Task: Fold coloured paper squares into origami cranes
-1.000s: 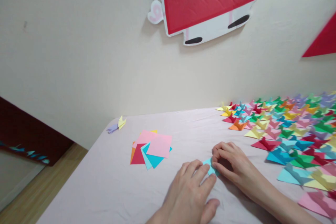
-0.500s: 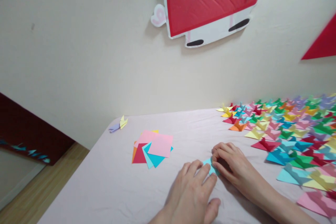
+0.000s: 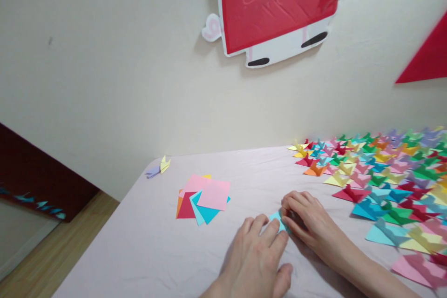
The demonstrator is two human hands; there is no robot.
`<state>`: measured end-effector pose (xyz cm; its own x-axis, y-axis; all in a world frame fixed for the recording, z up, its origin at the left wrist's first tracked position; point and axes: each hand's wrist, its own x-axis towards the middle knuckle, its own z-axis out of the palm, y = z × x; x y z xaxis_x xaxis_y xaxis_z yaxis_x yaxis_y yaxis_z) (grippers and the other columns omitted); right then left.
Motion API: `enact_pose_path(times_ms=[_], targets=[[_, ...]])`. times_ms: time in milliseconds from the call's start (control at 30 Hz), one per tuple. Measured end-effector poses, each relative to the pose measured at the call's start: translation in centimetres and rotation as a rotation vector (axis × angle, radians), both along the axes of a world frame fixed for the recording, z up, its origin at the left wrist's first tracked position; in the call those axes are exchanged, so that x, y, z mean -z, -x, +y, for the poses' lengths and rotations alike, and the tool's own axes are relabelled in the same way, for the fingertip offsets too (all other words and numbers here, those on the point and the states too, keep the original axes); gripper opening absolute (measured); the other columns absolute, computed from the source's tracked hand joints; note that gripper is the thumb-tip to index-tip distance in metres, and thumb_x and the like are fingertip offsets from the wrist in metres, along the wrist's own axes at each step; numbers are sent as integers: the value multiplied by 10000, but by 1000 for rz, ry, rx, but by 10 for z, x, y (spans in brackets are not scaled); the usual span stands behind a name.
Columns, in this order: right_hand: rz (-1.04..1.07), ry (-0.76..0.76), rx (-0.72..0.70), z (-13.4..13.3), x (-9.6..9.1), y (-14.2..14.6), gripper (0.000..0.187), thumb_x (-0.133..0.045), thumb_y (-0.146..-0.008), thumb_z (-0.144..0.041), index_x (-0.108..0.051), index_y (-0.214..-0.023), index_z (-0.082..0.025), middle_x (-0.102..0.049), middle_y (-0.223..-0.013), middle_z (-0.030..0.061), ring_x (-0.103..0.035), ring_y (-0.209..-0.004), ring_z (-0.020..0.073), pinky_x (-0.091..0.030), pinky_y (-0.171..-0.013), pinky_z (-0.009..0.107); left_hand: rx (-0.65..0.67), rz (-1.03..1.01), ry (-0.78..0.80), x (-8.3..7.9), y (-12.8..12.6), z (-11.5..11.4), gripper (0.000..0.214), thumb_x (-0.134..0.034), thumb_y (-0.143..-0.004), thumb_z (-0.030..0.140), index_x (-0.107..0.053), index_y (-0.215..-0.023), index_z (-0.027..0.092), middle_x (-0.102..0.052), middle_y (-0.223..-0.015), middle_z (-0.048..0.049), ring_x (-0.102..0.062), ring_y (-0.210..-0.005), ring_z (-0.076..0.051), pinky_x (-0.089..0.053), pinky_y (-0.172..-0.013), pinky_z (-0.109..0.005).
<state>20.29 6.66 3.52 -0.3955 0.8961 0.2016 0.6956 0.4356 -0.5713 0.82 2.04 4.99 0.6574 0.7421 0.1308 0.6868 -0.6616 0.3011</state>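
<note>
A small piece of light blue origami paper [image 3: 277, 216] lies on the cloth-covered table, mostly covered by my hands, so its folds are hard to make out. My left hand [image 3: 256, 249] rests palm down with its fingers apart, the fingertips at the paper's left edge. At the paper's right side, my right hand [image 3: 309, 216] is curled, thumb and fingers pinched together on it. To the left is a fanned pile of square paper sheets [image 3: 213, 194] in pink, red, orange, yellow and blue.
Rows of folded paper cranes [image 3: 379, 179] in many colours cover the table's right side. Two folded pieces, one yellow [image 3: 165, 165] and one purple [image 3: 152, 172], sit at the far left corner. A red and white cutout [image 3: 279, 4] hangs on the wall behind.
My hands keep nearly the same pose on the light blue paper. The view has shifted slightly.
</note>
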Motion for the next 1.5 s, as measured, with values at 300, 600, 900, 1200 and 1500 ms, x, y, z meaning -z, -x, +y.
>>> enact_pose_path(times_ms=[300, 600, 900, 1200, 1500], targets=[[69, 50, 13, -1, -1, -5, 124, -581, -788, -182, -570, -893, -248, -638, -925, 40, -548, -908, 247, -443, -800, 393, -3, 36, -18, -5, 0, 0, 424, -603, -919, 426, -540, -1257, 178, -587, -1312, -66, -481, -1187, -266, -439, -991, -417], [81, 103, 6, 0, -8, -4, 148, -577, -769, -183, -576, -900, -253, -653, -939, 51, -549, -913, 253, -451, -809, 405, -18, 8, 6, -3, -1, -1, 422, -624, -903, 396, -540, -1258, 185, -583, -1309, -64, -476, -1188, -271, -442, -996, -422], [104, 153, 5, 1, -8, -7, 206, -553, -763, -157, -580, -946, -247, -646, -976, 51, -542, -957, 253, -443, -863, 427, -14, 11, 5, -3, -1, -3, 394, -612, -915, 389, -546, -1247, 187, -580, -1315, -63, -470, -1201, -269, -435, -1008, -423], [151, 157, 22, 2, -9, -8, 215, -535, -745, -140, -578, -930, -242, -650, -974, 50, -556, -953, 241, -477, -867, 411, -10, 10, 11, -4, -1, -3, 383, -605, -915, 379, -551, -1243, 188, -571, -1339, -77, -476, -1195, -278, -442, -998, -434], [202, 177, 45, 3, -11, -7, 249, -495, -713, -128, -587, -912, -243, -655, -923, 46, -576, -926, 245, -489, -855, 412, -11, 21, -18, -1, 0, -2, 356, -606, -913, 388, -560, -1206, 191, -565, -1351, -74, -477, -1194, -276, -443, -1002, -435]])
